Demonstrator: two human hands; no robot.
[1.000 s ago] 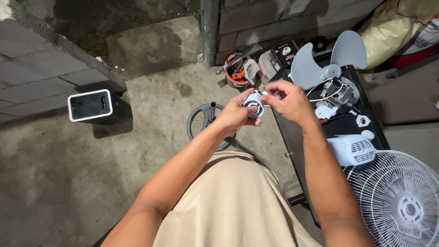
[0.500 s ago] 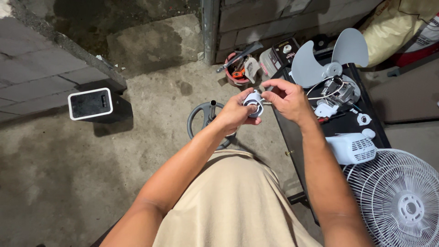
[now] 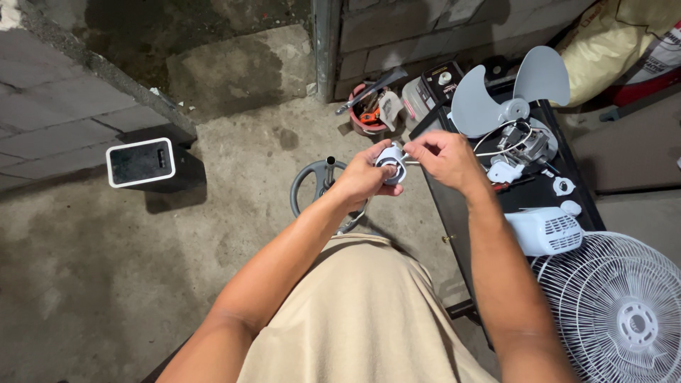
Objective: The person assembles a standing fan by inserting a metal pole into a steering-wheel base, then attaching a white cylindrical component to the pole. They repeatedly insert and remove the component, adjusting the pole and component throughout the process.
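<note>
Head view: left hand (image 3: 362,179) grips a small white round fan part (image 3: 391,162) in front of the chest, above the black bench (image 3: 454,206); right hand (image 3: 441,157) pinches a thin white wire (image 3: 415,162) at its rim. Keep the part steady (wire taut). Since earlier, both hands sit slightly higher.

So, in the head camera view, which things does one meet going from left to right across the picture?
Black box with a white rim → round grey fan base → left hand → small white round part → right hand → grey fan blade → white wire fan guard.
</note>
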